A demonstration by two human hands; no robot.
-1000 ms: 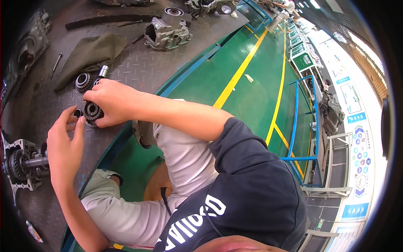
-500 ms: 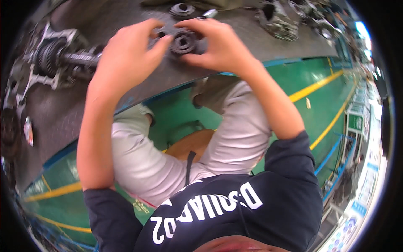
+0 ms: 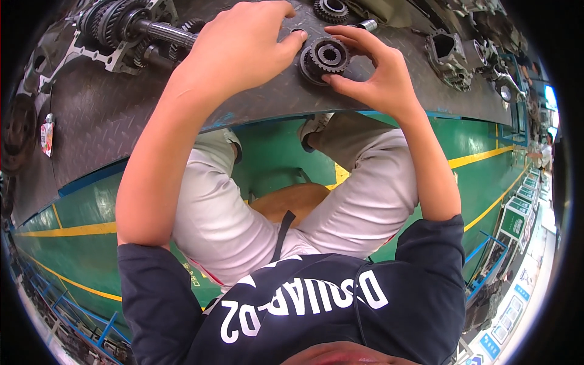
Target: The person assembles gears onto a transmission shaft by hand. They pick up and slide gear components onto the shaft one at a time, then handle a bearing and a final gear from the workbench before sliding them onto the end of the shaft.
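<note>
A dark steel gear assembly [image 3: 328, 56] with a splined bore stands on the ridged metal tabletop [image 3: 143, 109]. My right hand [image 3: 377, 73] is closed round its right side, the thumb against the lower rim and the fingers curled past the far side. To the left of the gear is my left hand [image 3: 249, 48], its thumb and forefinger apart. A small dark round spot shows by that thumb; whether it is a part or a hole I cannot tell. Another toothed gear ring [image 3: 331, 9] lies beyond, with a short shiny metal cylinder [image 3: 368, 25] near it.
On the left, a geared shaft [image 3: 164, 31] rests in an open metal housing [image 3: 91, 58]. Cast housings [image 3: 450, 58] stand at the right. A small red-and-white packet [image 3: 47, 135] lies far left. The table's blue edge [image 3: 91, 176] runs above my knees.
The whole view has swung, so the table things now appear further right. My left thumb has drawn back a little from the gear assembly. My right hand stays at it.
</note>
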